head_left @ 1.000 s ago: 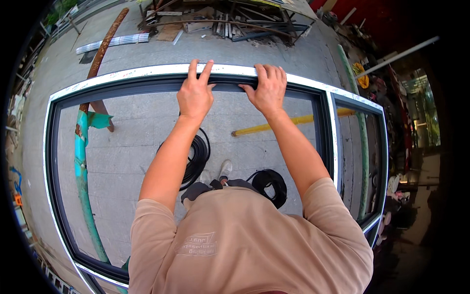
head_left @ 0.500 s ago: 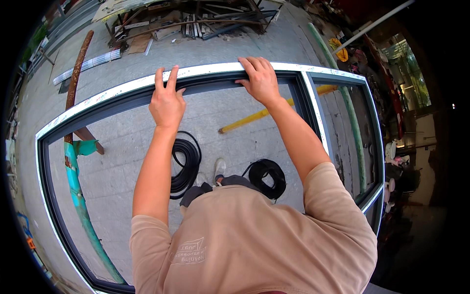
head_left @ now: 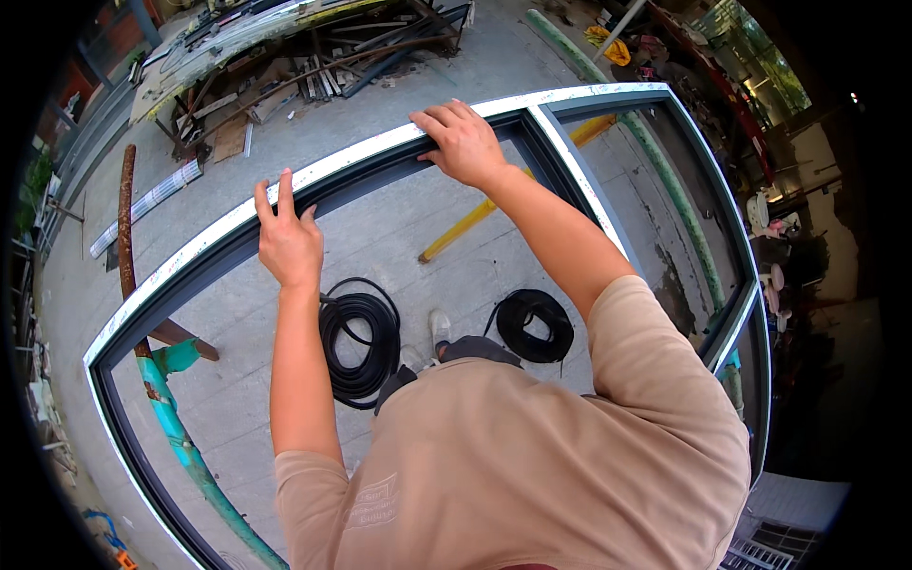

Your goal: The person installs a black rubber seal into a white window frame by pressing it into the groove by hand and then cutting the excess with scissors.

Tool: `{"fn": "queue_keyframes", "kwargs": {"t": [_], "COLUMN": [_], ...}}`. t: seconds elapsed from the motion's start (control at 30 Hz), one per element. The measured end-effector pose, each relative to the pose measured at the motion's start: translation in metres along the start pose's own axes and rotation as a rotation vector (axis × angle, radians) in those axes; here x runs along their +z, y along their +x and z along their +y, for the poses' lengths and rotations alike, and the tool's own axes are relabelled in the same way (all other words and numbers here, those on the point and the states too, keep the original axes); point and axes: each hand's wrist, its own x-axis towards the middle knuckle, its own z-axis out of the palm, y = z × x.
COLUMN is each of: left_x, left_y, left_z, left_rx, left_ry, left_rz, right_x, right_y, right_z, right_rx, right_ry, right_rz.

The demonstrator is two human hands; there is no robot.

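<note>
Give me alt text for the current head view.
A person's left hand and right hand hold the far edge of a large frame. Through it, two black coils lie on the grey floor, one each side of the feet.

your frame (head_left: 347,155) is white on its face, with tiny dark specks all along it, and very dark grey on its inside edges. your shirt (head_left: 570,446) is plain tan with a pale print, and your shoe (head_left: 440,325) is whitish. the left coil (head_left: 385,342) and the right coil (head_left: 562,332) are both black. one pole (head_left: 461,232) is bright yellow. another post (head_left: 126,209) is rusty brown, with a turquoise wrap (head_left: 169,413) around it. the long pipe (head_left: 670,176) is patchy green. the floor (head_left: 237,313) is grey with thin, darker lines.
</note>
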Motion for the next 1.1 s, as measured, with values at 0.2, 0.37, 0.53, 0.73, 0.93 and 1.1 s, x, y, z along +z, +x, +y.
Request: {"fn": "queue_keyframes", "kwargs": {"t": [0.2,0.37,0.53,0.73,0.93,1.1], "left_x": [-0.001,-0.001,-0.001,0.0,0.002,0.002], "left_y": [0.001,0.001,-0.001,0.001,0.001,0.001], "left_z": [0.001,0.001,0.002,0.002,0.001,-0.001], "left_rx": [-0.002,0.018,-0.003,0.045,0.076,-0.001], "left_ry": [-0.008,-0.016,0.007,0.016,0.019,0.022], "left_rz": [-0.003,0.0,-0.019,0.007,0.034,-0.031], "right_x": [0.004,0.023,0.021,0.015,0.03,0.045], "right_y": [0.006,0.014,0.012,0.018,0.048,0.068], "right_z": [-0.035,-0.052,-0.055,-0.096,-0.13,-0.152], "right_rx": [-0.02,-0.014,0.062,0.059,-0.134,-0.177], "right_ry": [0.021,0.091,0.133,0.131,0.113,0.06], "right_rz": [0.068,0.159,0.123,0.064,-0.017,-0.071]}}
